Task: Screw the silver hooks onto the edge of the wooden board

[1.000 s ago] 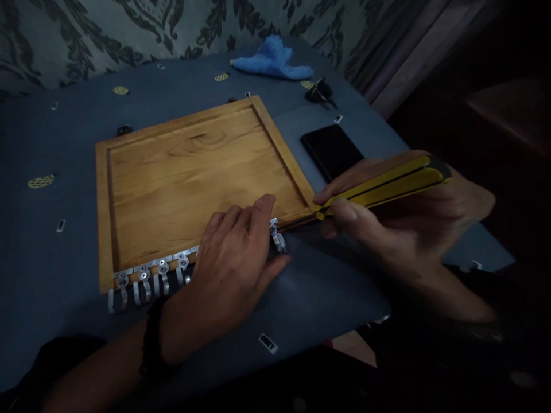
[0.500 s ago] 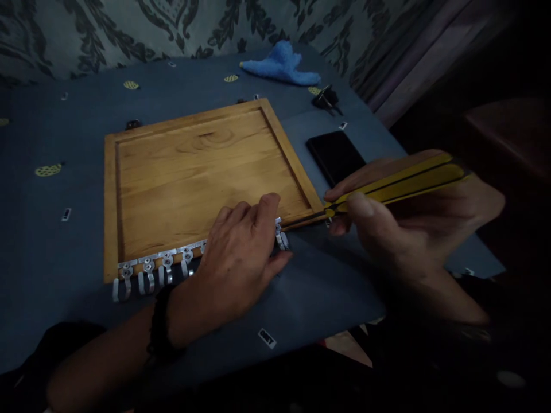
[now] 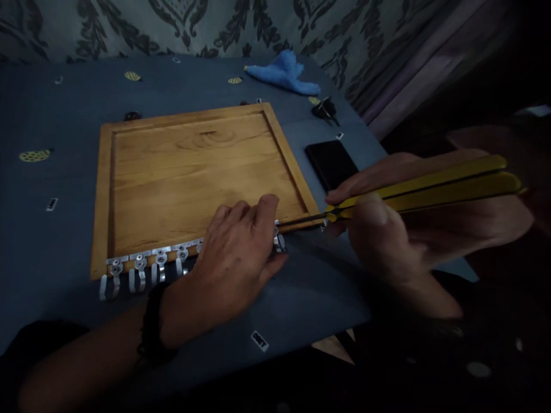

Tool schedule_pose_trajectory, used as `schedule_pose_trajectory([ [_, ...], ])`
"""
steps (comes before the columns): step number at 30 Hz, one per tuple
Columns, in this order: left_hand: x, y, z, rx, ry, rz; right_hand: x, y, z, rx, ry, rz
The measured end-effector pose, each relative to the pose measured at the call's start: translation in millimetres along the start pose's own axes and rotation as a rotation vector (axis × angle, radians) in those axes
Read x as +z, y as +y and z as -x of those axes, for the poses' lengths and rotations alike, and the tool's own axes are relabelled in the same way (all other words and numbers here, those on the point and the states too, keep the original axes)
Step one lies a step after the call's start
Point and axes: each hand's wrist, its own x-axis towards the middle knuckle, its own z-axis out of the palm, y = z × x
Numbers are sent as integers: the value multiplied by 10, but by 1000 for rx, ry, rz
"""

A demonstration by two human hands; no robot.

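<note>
Bench (image 3: 64, 241) covered in dark blue cloth; light dim.

Wooden board (image 3: 193, 172) lay flat on the bench, roughly centred, with a raised rim on all four sides. A row of metal hooks (image 3: 140, 269) was screwed along its near edge and pointed toward the person. Four hooks were clear at the left end, and one more showed just right of the left hand; those between were hidden.

Left hand (image 3: 235, 261): palm down, fingers loosely spread and a little curled. It rested on the near edge of the board over the hooks and was closed on nothing. Dark bracelet (image 3: 148, 332) at the wrist.

Right hand (image 3: 400, 229): clamped on a yellow-handled tool (image 3: 430, 192), thumb on top and fingers behind. The two yellow handles lay close together and ran out to the right past the hand. The thin dark tip pointed left along the board's near right corner and ended near the left hand's fingertips (image 3: 269, 202) and the hook there. Whether the tip touched the hook could not be told.

Elsewhere on the bench:
- Black phone (image 3: 331, 163), face up, just right of the board and behind the right hand.
- Blue rag (image 3: 284, 71) at the far edge.
- Small black object (image 3: 325, 109) near the rag, not identifiable.
- Small white label (image 3: 259, 341) near the front edge.

Patterned wall (image 3: 258, 23) behind the bench.
</note>
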Motion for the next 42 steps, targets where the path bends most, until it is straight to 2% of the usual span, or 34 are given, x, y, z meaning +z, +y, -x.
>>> schedule_pose_trajectory([
  [1,2,-2,4,4,4,-6,6,15,15,11,2,4],
  [2,3,-2,7,7,7,-13,17,28,25,26,74,-46],
  [3,2,-1,10,8,6,-21,31,40,31,24,93,-70],
  [8,-3,11,15,16,15,-48,95,68,24,1,112,-140],
  [12,-2,18,11,16,27,-57,91,67,48,20,92,-128],
  [18,-7,18,-2,14,5,-51,108,48,65,1,135,-121],
  [23,-15,26,-2,6,-5,-48,116,60,35,2,83,-91],
  [32,-4,16,13,33,20,-82,113,108,61,-35,76,-131],
  [36,10,7,13,36,32,-94,96,60,47,44,32,-181],
  [42,-9,20,6,22,27,-95,102,131,-10,-146,-33,-285],
])
